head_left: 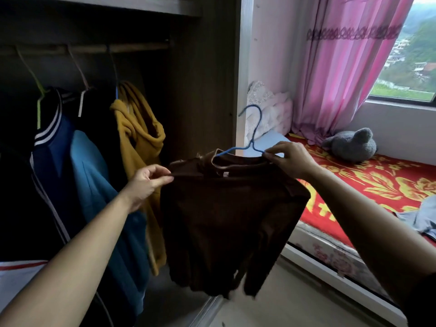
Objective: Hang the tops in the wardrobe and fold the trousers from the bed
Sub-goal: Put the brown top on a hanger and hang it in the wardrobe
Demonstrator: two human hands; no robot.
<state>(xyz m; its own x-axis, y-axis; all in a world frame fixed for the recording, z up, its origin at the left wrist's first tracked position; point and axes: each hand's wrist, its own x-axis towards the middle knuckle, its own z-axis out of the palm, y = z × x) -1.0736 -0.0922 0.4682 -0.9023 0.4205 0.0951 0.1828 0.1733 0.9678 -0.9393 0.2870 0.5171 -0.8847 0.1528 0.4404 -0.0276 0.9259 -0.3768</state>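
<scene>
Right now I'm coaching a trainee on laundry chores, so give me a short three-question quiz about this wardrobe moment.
1. True or false: the brown top already hangs from the wardrobe rail.
2. The hanger inside the top is: A blue, B green, C pink.
3. Which hand pinches the top's shoulder on the yellow hoodie's side?
Key: 1 false; 2 A; 3 the left hand, while the right hand pinches the hanger.
</scene>
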